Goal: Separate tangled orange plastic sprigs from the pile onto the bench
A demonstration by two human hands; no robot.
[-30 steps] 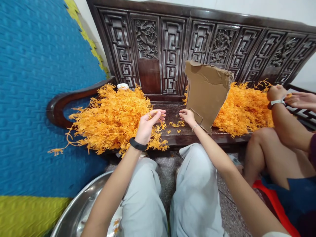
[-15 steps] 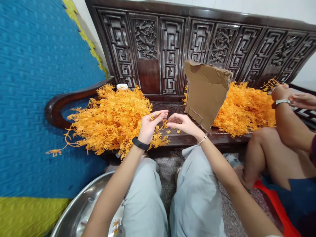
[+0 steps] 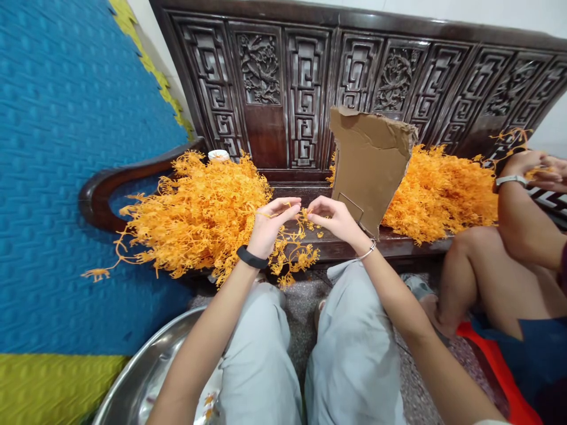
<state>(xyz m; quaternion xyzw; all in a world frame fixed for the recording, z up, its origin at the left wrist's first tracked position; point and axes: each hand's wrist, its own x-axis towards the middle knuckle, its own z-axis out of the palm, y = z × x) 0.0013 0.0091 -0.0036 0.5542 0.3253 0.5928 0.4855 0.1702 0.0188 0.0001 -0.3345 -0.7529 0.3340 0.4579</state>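
Observation:
My left hand (image 3: pixel 269 229), with a black band on its wrist, is closed on an orange branching plastic sprig (image 3: pixel 303 255). The sprig dangles below the fingers, over the front edge of the bench. Facing it, my right hand (image 3: pixel 335 219) pinches a small tip of the orange plastic between thumb and fingertips. A small gap lies between the two hands. Just left of my left hand is a large heap of the same orange sprigs (image 3: pixel 199 206). Small loose orange bits (image 3: pixel 319 234) lie on the bench under my right hand.
The dark carved bench (image 3: pixel 274 139) carries an upright cardboard sheet (image 3: pixel 372 162) and a second orange heap (image 3: pixel 447 198) behind it. At right, another person's hands (image 3: pixel 531 164) hold an orange sprig. A metal basin (image 3: pixel 133 386) stands at lower left, beside blue foam matting (image 3: pixel 66 195).
More of the orange sprig now hangs below my left hand. My right hand has moved slightly right and its fingertips have closed on a tip. The other person's hands have shifted right.

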